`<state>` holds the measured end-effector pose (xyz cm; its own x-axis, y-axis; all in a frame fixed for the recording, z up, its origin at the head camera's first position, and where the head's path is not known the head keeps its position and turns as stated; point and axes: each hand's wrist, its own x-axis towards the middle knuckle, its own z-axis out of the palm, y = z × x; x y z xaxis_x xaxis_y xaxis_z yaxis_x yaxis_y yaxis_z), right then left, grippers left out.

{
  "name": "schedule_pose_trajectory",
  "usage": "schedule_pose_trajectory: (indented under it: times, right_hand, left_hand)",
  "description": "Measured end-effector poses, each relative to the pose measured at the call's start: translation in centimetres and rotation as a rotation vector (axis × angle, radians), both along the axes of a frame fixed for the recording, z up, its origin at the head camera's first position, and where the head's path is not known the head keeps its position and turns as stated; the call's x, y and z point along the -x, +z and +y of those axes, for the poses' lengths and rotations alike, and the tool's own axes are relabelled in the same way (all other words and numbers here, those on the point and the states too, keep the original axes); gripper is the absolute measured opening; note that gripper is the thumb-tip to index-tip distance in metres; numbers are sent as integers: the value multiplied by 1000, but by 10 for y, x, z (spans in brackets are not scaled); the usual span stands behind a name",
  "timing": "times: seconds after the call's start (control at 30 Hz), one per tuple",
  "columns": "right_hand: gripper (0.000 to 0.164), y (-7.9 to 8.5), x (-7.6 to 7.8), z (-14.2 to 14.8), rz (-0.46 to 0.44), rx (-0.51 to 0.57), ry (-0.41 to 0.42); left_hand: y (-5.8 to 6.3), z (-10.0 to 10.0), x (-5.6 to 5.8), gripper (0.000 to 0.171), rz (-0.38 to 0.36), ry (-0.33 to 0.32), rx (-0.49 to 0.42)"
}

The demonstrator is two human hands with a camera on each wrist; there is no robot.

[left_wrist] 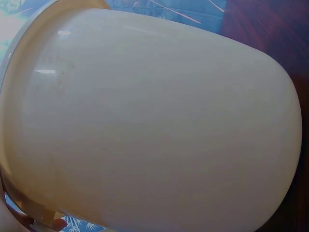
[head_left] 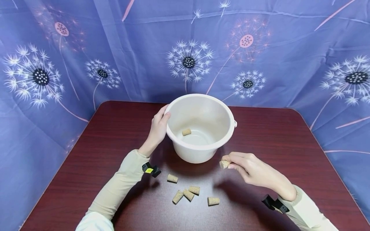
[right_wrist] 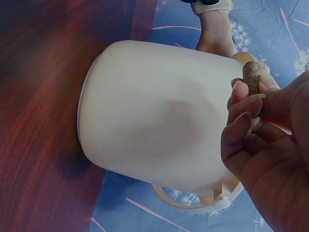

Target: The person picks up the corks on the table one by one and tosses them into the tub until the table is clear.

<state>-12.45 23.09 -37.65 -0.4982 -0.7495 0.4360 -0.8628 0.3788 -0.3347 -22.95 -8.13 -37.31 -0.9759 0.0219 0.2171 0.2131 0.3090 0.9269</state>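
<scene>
At left, our left hand (head_left: 157, 130) grips a white bucket (head_left: 194, 154) by its rim, thumb over the edge. One cork (head_left: 186, 132) lies inside. Nearer us on the dark red bench (head_left: 130, 205), we see five loose corks (head_left: 188, 195): one alone, three close together, one alone. At right, our right hand (head_left: 255, 168) pinches another cork (head_left: 224, 164) between thumb and fingers, near the bucket.
</scene>
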Motion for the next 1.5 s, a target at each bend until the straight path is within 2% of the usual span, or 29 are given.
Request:
schedule_pose_trajectory:
  times: [0.2,0.5,1.0,1.5]
  right_hand:
    - [22,2,-1,-2,45,23,12]
    - [33,7,-1,-1,79,39,-15]
    - [31,6,2,0,83,74,-13]
    - [34,10,2,2,137,99,-33]
  left_hand:
    - [0,0,-1,44,3,10,4]
    - [0,0,0,43,11,6,-7]
    - [-1,1,1,44,-5,3,5]
    - [-1,1,0,45,3,16,9]
